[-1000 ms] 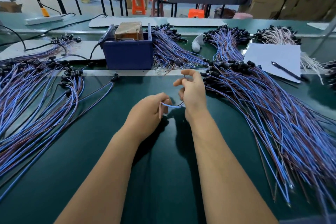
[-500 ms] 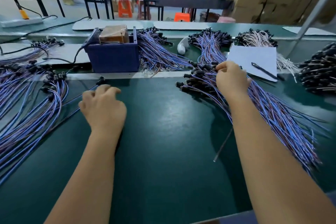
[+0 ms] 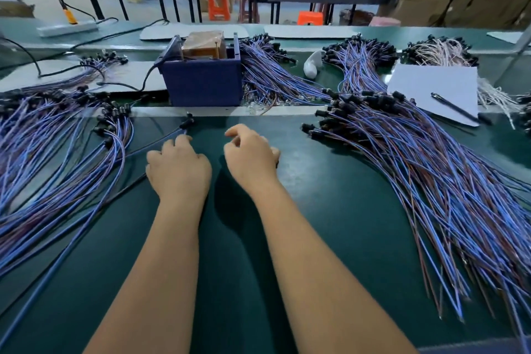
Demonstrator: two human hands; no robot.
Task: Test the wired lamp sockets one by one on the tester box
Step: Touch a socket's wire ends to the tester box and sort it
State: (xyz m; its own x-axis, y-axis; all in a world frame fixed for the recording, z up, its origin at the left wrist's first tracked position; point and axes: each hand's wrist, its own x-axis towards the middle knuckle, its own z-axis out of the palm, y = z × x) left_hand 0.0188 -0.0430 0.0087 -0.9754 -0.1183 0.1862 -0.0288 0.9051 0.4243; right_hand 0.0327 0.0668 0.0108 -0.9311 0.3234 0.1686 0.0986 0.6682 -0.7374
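Wired lamp sockets, right-hand pile point(image 3: 402, 158): black heads fanned toward the bench centre, blue and brown leads trailing off right; judged the untested stock, laid for easy reach. Left-hand pile point(image 3: 57, 146): heads likewise inward, apparently the finished lot. Single socket point(image 3: 186, 123): apart from both piles, just before the tester box point(image 3: 201, 80), lead running under the left hand point(image 3: 178, 169). Left hand: knuckles up, fingers curled down over that lead; a true grip cannot be told. Right hand point(image 3: 250, 155): loosely curled above the green bench point(image 3: 287, 238), thumb and forefinger near together; nothing seen pinched. Tester box: central, at the far edge, between both piles
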